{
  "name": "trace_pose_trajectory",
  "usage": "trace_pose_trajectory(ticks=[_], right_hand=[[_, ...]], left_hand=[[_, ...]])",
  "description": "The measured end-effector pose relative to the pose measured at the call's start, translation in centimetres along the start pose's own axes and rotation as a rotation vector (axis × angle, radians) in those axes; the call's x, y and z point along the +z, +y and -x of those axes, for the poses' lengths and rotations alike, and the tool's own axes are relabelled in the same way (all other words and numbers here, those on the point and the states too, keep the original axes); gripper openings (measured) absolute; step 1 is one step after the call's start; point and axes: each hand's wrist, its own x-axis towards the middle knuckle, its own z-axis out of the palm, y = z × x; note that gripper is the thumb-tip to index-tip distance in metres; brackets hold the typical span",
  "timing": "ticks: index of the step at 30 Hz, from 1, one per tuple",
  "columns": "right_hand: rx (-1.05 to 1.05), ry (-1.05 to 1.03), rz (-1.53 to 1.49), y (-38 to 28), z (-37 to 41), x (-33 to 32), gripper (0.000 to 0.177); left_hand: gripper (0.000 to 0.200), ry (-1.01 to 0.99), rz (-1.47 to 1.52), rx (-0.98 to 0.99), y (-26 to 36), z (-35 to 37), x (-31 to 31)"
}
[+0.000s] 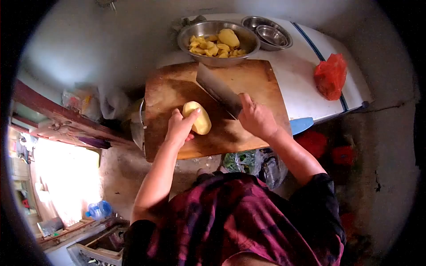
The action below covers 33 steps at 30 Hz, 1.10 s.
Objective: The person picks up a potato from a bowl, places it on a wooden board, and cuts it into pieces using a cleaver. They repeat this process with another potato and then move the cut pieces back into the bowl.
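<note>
My left hand is closed around a peeled yellow potato over the left half of the wooden cutting board. The thumb lies on top of the potato; most of the fingers are hidden behind it. In my right hand is the handle of a cleaver, its wide blade pointing up and left over the board, apart from the potato. Behind the board, a steel basin holds many cut potato chunks and a larger whole-looking potato.
Two nested steel bowls stand at the back on the white surface. A red plastic bag sits at the right. Below the board's front edge lies a plastic bag with greens. A blue water bottle is at lower left.
</note>
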Motion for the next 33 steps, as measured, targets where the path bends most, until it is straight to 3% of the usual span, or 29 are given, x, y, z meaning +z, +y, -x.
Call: trace_pose_trajectory(ticks=[3, 5, 8, 14, 21, 25, 28, 31, 33], right_hand=[[0.171, -0.202, -0.378, 1.7, -1.3, -0.5, 0.037], [0.215, -0.148, -0.436, 1.9, -0.4, -0.2, 0.030], [0.160, -0.068, -0.329, -0.8, 2.2, -3.1, 0.028], [0.156, -0.170, -0.292, -3.5, 3.9, -6.0, 0.018], [0.133, -0.186, -0.429, -5.1, 4.8, -6.1, 0.015], [0.137, -0.251, -0.342, -5.8, 4.6, -6.0, 0.013], [-0.059, -0.265, -0.216, -6.0, 4.7, -5.7, 0.012], [0.164, -0.395, -0.308, -6.6, 3.8, -6.2, 0.020], [-0.052, -0.294, -0.239, -6.2, 3.9, -5.9, 0.020]], left_hand=[[0.068, 0.007, -0.040, 0.060, -0.9, 0.6, -0.1], [0.057, 0.087, 0.004, 0.099, -0.9, 1.6, 0.1], [0.060, 0.121, -0.011, 0.143, -1.6, 1.1, 0.3], [0.060, 0.243, -0.066, 0.354, -3.9, -0.4, 0.8], [0.057, 0.228, 0.021, 0.278, -3.7, -0.3, 1.1], [0.058, 0.218, -0.059, 0.260, -3.2, -0.2, 0.8], [0.059, 0.165, -0.086, 0.268, -3.3, -0.7, 0.5], [0.060, 0.158, -0.120, 0.286, -4.2, -1.4, 0.5], [0.061, 0.173, -0.142, 0.302, -3.8, -1.1, 0.5]])
